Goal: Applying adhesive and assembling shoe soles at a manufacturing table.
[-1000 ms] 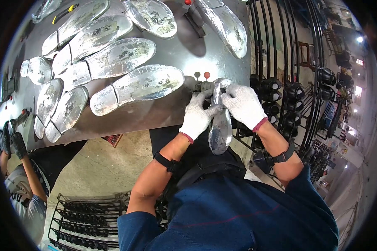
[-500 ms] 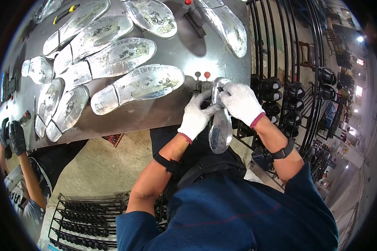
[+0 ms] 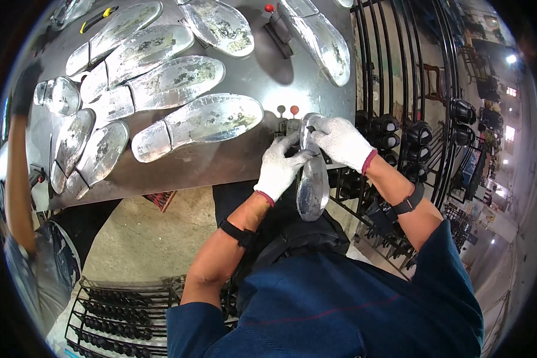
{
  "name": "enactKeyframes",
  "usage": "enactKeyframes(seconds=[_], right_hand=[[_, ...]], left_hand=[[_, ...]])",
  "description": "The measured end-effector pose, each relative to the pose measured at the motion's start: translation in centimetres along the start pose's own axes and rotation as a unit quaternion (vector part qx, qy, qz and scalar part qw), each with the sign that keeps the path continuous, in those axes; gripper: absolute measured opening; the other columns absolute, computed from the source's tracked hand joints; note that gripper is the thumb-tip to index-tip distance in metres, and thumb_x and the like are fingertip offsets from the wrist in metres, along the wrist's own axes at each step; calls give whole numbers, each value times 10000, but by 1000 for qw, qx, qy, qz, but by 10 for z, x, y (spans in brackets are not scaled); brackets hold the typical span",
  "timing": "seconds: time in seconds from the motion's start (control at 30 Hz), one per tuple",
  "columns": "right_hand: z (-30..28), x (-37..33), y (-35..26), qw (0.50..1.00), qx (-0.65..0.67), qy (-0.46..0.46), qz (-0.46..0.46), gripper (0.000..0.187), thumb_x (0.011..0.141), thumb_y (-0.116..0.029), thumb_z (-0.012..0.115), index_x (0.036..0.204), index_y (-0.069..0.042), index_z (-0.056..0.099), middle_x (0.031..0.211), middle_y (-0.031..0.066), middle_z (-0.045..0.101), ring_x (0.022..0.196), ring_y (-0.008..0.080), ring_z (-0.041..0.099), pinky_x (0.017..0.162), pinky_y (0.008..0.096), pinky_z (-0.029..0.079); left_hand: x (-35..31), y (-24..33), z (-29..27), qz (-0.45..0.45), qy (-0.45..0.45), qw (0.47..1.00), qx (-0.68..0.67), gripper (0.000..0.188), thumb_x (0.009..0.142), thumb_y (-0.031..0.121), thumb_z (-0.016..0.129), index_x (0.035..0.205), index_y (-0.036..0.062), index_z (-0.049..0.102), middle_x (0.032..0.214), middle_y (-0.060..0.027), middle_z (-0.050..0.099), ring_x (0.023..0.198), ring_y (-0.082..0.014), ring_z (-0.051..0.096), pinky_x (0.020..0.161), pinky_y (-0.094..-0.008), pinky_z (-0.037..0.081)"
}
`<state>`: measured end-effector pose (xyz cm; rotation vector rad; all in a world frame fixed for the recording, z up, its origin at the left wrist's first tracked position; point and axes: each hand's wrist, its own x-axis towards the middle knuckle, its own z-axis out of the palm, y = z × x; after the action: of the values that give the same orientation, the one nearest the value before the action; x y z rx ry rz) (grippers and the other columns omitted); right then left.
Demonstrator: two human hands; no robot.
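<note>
The gloved left hand (image 3: 278, 167) grasps a silvery shoe last (image 3: 312, 194) mid-length at the near edge of the metal table (image 3: 221, 158), the gloved right hand (image 3: 343, 143) curls against its upper part, grip unclear, and a red knob (image 3: 294, 110) stands just beyond.

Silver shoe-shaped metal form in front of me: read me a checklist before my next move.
1. White-gloved left hand touching the silver shoe-shaped metal form: ok.
2. White-gloved right hand touching it: ok.
3. Form secured beside the red ball-topped lever: cannot tell, hands cover it.
4. Lower end over the grey metal table: not ok, juts past the edge.
5. Co-worker's bare forearm clear of both hands: ok, far left.
</note>
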<state>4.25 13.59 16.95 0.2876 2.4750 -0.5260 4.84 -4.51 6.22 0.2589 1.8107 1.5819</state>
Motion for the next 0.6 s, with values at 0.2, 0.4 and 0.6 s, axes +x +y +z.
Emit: enactKeyframes(seconds=[0.2, 0.4, 0.6], right_hand=[[-5, 1, 2, 996, -41, 10, -78, 219, 961, -195, 556, 1025, -19, 669, 850, 252, 705, 813, 466, 703, 755, 551, 570], [-3, -9, 7, 974, -153, 61, -155, 147, 947, -151, 585, 999, -33, 656, 788, 219, 692, 748, 425, 706, 677, 507, 575], [0, -10, 4, 994, -6, 56, -88, 200, 924, -176, 594, 997, -4, 665, 870, 253, 701, 841, 449, 699, 766, 510, 565]], left_hand=[[-1, -1, 1, 0, 6, 1000, 4, 565, 850, 335, 804, 1328, 50, 701, 1230, -240, 687, 1166, -386, 666, 1026, -441, 511], [0, 4, 3, -21, -4, 1000, -22, 537, 847, 322, 807, 1294, 41, 711, 1230, -249, 704, 1165, -393, 678, 1021, -444, 514], [-1, 3, 3, -14, 3, 1000, -8, 534, 846, 330, 816, 1281, 39, 714, 1218, -244, 715, 1138, -393, 691, 1002, -434, 525]])
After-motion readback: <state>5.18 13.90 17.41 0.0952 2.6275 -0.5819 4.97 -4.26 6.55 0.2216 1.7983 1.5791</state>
